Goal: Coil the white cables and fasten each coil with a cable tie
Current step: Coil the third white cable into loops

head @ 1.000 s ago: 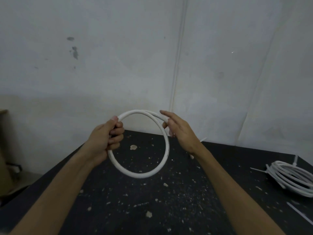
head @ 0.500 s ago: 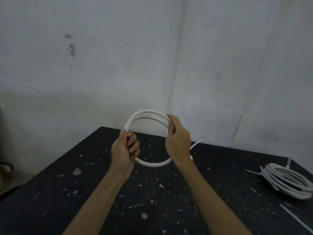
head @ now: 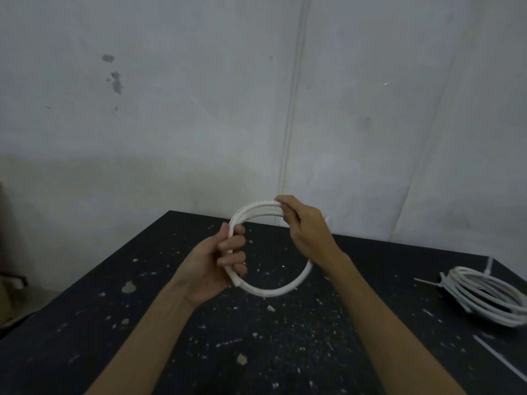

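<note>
- Over the last second the wide single loop has been drawn in to a smaller ring of several turns. The right hand (head: 308, 232) has shifted from the ring's side up to its top.
- Nearest me, the black tabletop (head: 171, 352) is matte and scattered with pale flecks (head: 241, 359). A loose cable tie (head: 496, 357), a thin flat white strip, lies by its right edge.
- The left hand (head: 219, 260) is wrapped round the left side of the white cable (head: 273, 292), fingers curled over the turns. A cut end pokes out just under them.
- The right hand pinches the bundled turns at the upper right, thumb and fingertips closed on them. The two hands are apart, with the ring spanning between.
- The cable looks smooth, round and fairly stiff. It is held upright over the middle of the tabletop, open face toward the person, seemingly clear of the surface.
- The loose tie lies to the right of the ring, so I'd judge the right hand the nearer one to fetch it while the left holds the turns together.
- Further right, the finished coil (head: 484, 297) lies flat by the right edge, a tie already round it.
- Behind everything stands a plain whitish wall (head: 171, 109).
</note>
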Tool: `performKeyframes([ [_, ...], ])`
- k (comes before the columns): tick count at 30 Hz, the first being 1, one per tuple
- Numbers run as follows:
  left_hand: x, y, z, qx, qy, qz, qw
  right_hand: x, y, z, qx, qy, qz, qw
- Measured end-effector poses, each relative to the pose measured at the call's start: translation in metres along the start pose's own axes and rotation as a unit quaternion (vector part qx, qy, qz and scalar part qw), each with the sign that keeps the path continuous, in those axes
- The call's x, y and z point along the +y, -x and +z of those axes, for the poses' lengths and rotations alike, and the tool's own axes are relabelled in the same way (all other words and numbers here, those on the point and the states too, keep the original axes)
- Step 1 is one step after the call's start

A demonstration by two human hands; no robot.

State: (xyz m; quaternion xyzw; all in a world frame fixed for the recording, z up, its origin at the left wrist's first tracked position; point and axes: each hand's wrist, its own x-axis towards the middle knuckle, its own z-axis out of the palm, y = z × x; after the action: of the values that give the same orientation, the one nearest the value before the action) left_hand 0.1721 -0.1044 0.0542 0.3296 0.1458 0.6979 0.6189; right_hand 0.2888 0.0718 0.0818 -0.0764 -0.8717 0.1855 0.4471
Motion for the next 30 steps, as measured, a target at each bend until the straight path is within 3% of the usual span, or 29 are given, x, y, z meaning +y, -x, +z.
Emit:
performKeyframes([
  [2,-0.001,-0.004,-0.005,-0.007,0.016,0.013,1.000,-0.001,0.003,0.001,-0.014,-0.001,0.015,1.000],
  [4,-0.001,-0.005,-0.005,0.014,0.008,0.035,0.999,-0.003,0.008,0.004,0.002,0.065,0.024,0.998],
  [6,-0.001,-0.006,0.000,0.037,-0.009,0.057,0.998,-0.013,0.016,0.006,0.074,0.142,0.053,0.986],
  [9,-0.009,-0.010,0.009,0.116,-0.051,0.096,0.987,-0.047,0.027,0.006,0.157,0.157,0.138,0.965],
  [15,-0.034,-0.013,0.033,0.153,-0.217,0.103,0.959,-0.092,0.028,0.012,0.066,0.087,0.231,0.967],
  [26,-0.037,-0.007,0.037,0.142,-0.208,0.048,0.966,-0.097,0.028,0.009,0.036,0.037,0.293,0.955],
  [30,-0.042,-0.007,0.041,0.183,-0.203,0.050,0.961,-0.109,0.028,0.002,0.036,0.029,0.257,0.965],
])
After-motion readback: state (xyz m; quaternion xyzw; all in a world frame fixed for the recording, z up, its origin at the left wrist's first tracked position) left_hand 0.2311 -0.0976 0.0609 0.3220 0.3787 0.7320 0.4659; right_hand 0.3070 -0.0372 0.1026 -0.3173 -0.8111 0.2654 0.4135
